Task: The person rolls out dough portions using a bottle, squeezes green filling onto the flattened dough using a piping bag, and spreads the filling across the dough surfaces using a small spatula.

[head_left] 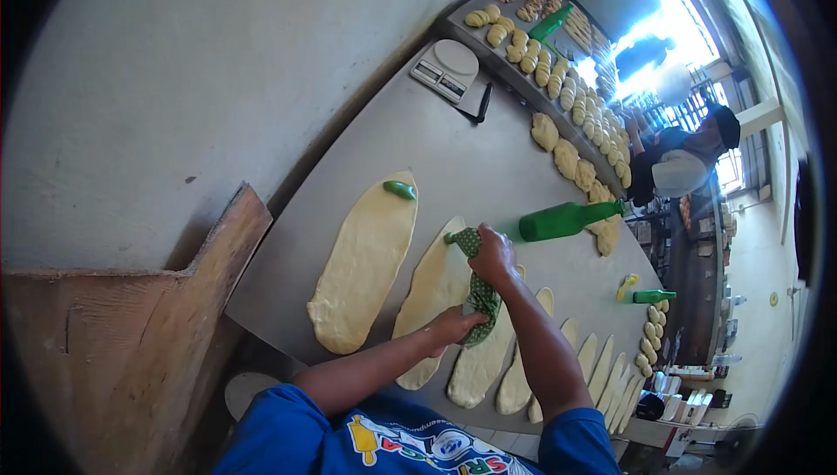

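Observation:
My right hand [493, 257] is closed around a green polka-dot piping bag [482, 300], near its upper end. Lower down, my left hand [455, 327] grips the same bag. Green paste shows at the bag's tip, over the far end of a flattened oval of dough [432, 283]. To the left lies a longer dough sheet [362, 266] with a blob of green filling [399, 189] at its far end. Several more dough strips [481, 362] lie side by side to the right, partly hidden behind my hands and forearm.
A green glass bottle [562, 221] lies beyond my right hand, near a row of dough lumps [567, 161]. A white kitchen scale [449, 69] stands by the wall. Shaped dough rolls [558, 78] fill another table, where a person [684, 165] stands. A second bottle [654, 296] lies at right.

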A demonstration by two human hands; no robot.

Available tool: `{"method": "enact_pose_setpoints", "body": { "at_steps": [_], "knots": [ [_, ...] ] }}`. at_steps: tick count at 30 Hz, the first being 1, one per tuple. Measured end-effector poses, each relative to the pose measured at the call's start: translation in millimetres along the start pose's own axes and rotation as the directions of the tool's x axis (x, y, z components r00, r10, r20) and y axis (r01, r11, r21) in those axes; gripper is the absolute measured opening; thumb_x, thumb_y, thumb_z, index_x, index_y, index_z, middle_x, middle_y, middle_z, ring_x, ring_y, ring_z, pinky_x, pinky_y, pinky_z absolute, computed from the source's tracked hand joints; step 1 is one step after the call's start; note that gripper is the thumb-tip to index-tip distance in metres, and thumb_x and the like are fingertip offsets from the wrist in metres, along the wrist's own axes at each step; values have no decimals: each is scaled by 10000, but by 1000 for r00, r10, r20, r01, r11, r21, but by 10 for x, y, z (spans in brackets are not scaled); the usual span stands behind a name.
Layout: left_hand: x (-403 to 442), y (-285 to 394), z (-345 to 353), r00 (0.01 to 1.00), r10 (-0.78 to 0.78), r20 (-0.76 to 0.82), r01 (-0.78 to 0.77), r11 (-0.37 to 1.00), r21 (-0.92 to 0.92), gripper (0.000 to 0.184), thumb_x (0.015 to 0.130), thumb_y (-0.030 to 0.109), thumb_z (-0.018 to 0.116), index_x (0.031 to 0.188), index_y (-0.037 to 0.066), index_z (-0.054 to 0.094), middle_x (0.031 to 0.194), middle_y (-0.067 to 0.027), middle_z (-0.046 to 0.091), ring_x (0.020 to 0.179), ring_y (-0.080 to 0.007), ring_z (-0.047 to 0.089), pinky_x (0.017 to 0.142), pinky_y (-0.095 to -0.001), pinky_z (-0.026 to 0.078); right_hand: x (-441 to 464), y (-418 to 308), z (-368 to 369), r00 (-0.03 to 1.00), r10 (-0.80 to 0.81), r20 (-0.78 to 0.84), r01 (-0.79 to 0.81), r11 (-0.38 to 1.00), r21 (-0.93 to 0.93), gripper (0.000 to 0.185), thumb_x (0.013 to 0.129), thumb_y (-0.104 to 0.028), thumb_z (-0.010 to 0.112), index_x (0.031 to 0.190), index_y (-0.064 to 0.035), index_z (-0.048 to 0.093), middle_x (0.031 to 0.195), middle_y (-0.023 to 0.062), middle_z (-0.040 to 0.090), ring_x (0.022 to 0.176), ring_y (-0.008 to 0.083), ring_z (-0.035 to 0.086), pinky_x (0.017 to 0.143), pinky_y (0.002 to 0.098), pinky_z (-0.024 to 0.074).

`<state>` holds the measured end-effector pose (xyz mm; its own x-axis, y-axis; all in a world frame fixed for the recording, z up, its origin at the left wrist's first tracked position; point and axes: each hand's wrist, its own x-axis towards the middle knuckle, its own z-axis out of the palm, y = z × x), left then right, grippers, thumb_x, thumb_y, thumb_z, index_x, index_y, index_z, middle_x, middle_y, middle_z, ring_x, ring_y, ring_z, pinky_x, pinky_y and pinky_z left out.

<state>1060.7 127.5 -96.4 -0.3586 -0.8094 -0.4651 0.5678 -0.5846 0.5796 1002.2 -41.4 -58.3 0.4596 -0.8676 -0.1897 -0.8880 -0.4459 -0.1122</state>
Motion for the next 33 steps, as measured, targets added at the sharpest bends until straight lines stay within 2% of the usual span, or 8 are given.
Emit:
{"method": "enact_pose_setpoints", "body": {
  "at_steps": [8, 12, 14, 15, 17, 22, 27, 33],
  "knots": [
    [133, -133, 69, 999, -39, 35, 40, 999, -33, 434, 871, 336, 623, 1137, -7, 639, 950, -98, 669, 784, -151, 599, 667, -250, 461, -65, 240, 73, 997, 71, 17, -71, 997, -29, 351, 641, -92, 662, 986, -45, 616, 947, 169, 695, 874, 441, 627, 745, 507, 501],
    [206, -329, 196, 995, -59, 83, 55, 997, 47, 350, 914, 281, 600, 1140, 16, 637, 972, -60, 665, 783, -119, 596, 666, -218, 445, -279, 493, 40, 1000, 14, 15, -13, 998, -67, 354, 639, -125, 678, 980, -47, 621, 915, 177, 695, 859, 436, 631, 745, 504, 503],
    [146, -278, 305, 991, -71, 114, 60, 993, 98, 343, 916, 281, 598, 1136, 21, 636, 970, -59, 663, 784, -121, 595, 665, -222, 446, -511, 700, -73, 977, 153, -148, -156, 988, -7, 357, 636, -133, 687, 977, -45, 628, 885, 190, 694, 813, 437, 635, 715, 495, 511],
    [95, -221, 388, 988, -73, 135, 54, 989, 140, 336, 918, 281, 596, 1132, 25, 635, 967, -58, 661, 785, -123, 594, 665, -225, 446, -626, 854, -126, 974, 170, -149, -173, 985, -13, 357, 636, -133, 687, 977, -45, 628, 885, 190, 694, 813, 437, 635, 715, 495, 511],
    [51, -150, 517, 983, -67, 171, 29, 976, 216, 321, 923, 282, 592, 1123, 35, 633, 961, -55, 656, 786, -128, 592, 665, -232, 447, -793, 1103, -224, 929, 344, -137, -337, 939, 68, 388, 631, -138, 694, 1002, -44, 630, 854, 195, 693, 767, 433, 636, 686, 483, 515],
    [250, -398, 668, 957, -210, 202, 169, 965, 200, 303, 931, 295, 587, 1109, 53, 627, 952, -50, 649, 790, -130, 583, 669, -242, 445, -983, 1268, -13, 897, 412, -158, -417, 909, 5, 356, 644, -112, 677, 992, -46, 640, 835, 196, 691, 746, 430, 632, 666, 480, 511],
    [308, -559, 642, 969, -199, 145, 176, 972, 154, 372, 918, 340, 574, 1118, 30, 616, 942, -73, 638, 774, -156, 569, 681, -284, 461, -949, 1249, 106, 910, 405, -86, -396, 913, 100, 282, 668, -117, 657, 943, -55, 668, 824, 191, 691, 750, 430, 634, 673, 492, 506],
    [397, -552, 687, 968, -197, 153, 173, 973, 155, 330, 931, 331, 576, 1119, 63, 618, 960, -52, 645, 792, -131, 572, 689, -269, 450, -925, 1420, 191, 902, 418, -106, -409, 907, 103, 227, 700, -135, 640, 909, -69, 699, 835, 191, 693, 753, 429, 638, 679, 502, 505]
  ]
}}
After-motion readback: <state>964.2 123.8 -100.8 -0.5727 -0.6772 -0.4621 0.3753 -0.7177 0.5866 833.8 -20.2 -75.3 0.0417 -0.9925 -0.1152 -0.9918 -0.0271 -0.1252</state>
